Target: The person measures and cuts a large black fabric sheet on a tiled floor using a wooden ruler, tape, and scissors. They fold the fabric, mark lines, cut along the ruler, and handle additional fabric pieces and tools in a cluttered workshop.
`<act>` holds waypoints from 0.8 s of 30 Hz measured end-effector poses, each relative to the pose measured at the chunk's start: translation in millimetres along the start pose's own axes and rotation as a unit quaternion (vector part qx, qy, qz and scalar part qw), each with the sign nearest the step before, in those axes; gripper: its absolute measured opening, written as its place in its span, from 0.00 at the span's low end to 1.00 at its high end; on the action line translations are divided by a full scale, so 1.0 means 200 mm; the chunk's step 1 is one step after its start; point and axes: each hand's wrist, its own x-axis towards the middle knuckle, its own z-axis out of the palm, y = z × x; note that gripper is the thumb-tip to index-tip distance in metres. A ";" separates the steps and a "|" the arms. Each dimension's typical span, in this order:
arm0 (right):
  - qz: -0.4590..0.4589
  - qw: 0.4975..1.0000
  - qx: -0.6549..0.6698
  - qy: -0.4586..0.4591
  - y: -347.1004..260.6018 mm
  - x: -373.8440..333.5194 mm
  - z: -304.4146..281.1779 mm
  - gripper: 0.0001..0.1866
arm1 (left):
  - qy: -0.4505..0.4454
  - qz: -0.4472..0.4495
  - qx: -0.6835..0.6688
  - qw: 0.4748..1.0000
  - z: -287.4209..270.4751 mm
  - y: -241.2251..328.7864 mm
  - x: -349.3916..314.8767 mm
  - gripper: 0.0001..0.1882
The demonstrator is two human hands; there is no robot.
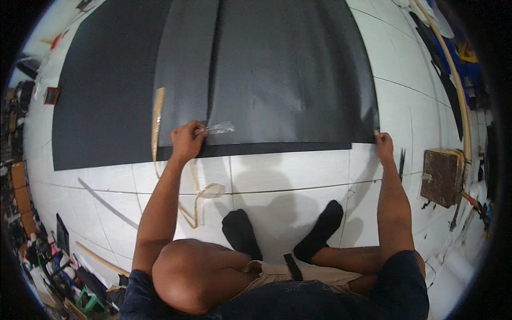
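Observation:
A large black sheet point(288, 80), smooth and slightly shiny, lies on the floor over a matte black layer point(106, 106). A raised crease runs along the sheet, left of its middle. Near the lower end of that crease, my left hand point(186, 142) is closed at the near edge. From its fingers sticks out a small, shiny, clear or silvery piece point(221, 128), whose kind I cannot make out. My right hand point(384, 146) pinches the sheet's near right corner. A yellow tape measure point(157, 122) lies left of my left hand, its lower length curled on the tiles.
White floor tiles point(266, 176) surround the sheet. A grey flat strip point(106, 202) lies at left, a brown worn block point(441, 178) at right. A long pole point(453, 69) runs along the right side. Clutter point(69, 272) fills the lower left. My socked feet point(322, 229) are near the edge.

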 end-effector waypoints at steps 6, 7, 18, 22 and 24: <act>0.006 0.999 -0.035 -0.003 -0.02 0.03 -0.01 0.22 | -0.051 -0.048 -0.004 0.998 0.00 -0.05 0.01 0.12; -0.004 0.999 -0.054 -0.005 -0.04 0.02 0.01 0.22 | -0.056 -0.056 0.004 0.997 -0.01 -0.05 0.00 0.12; 0.053 0.994 0.064 -0.067 0.02 0.06 -0.03 0.25 | -0.056 -0.090 -0.027 0.994 -0.01 -0.02 0.05 0.14; 0.030 1.000 0.003 0.001 -0.02 0.00 0.00 0.24 | -0.059 -0.085 0.000 0.995 -0.02 0.01 0.04 0.14; 0.045 0.999 -0.004 0.011 -0.05 -0.03 0.03 0.24 | -0.049 -0.076 -0.001 0.996 -0.03 -0.01 0.02 0.14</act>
